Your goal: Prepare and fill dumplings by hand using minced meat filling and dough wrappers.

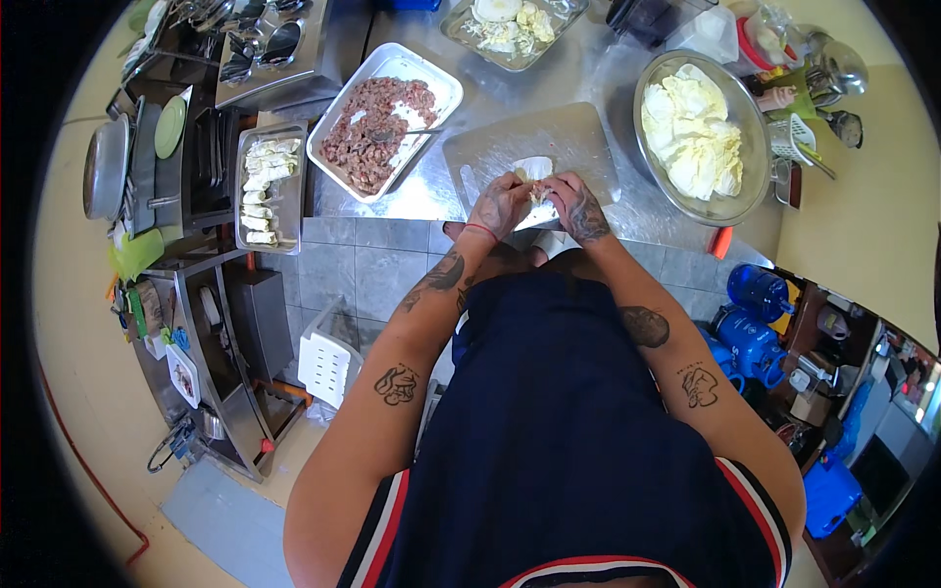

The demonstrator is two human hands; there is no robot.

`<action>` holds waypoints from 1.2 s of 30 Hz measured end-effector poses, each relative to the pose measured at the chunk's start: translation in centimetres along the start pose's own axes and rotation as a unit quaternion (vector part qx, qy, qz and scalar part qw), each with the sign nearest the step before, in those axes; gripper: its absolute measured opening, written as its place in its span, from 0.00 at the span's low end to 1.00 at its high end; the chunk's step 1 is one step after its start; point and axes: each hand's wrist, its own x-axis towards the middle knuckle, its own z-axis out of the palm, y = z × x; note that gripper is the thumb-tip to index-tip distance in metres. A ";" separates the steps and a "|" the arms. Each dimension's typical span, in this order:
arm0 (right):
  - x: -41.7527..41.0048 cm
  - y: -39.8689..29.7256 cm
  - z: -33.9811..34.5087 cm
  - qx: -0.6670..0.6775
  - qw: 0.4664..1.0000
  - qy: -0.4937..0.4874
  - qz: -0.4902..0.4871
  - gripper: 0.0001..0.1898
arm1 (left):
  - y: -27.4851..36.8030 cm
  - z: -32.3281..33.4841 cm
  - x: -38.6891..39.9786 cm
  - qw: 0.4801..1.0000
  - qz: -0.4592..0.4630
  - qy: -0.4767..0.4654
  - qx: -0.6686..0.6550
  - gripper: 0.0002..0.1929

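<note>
On a grey cutting board (529, 132) near the table's front edge lies a pale cabbage leaf (534, 168) with some minced filling (540, 192) on its near part. My left hand (503, 203) pinches the leaf from the left, fingertips at the filling. From the right, my right hand (581, 206) grips it too, and the two sets of fingers almost meet. Parts of the leaf are hidden beneath my fingers. To the left, a white tub (317, 151) holds minced meat (375, 121) with a spoon (412, 134) in it. Cabbage leaves (691, 132) fill a metal bowl (757, 158) on the right.
At the far left of the table, a metal tray (292, 220) contains several rolled cabbage parcels (257, 187). Another metal tray (514, 62) with cabbage stands at the back. An orange-red handle (720, 242) juts over the front edge. A white plastic chair (328, 364) stands behind on the left.
</note>
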 end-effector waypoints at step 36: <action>2.5 1.1 -1.4 -0.035 0.994 -0.091 -0.045 0.16 | 1.9 2.4 0.2 0.991 -0.114 0.068 0.013 0.15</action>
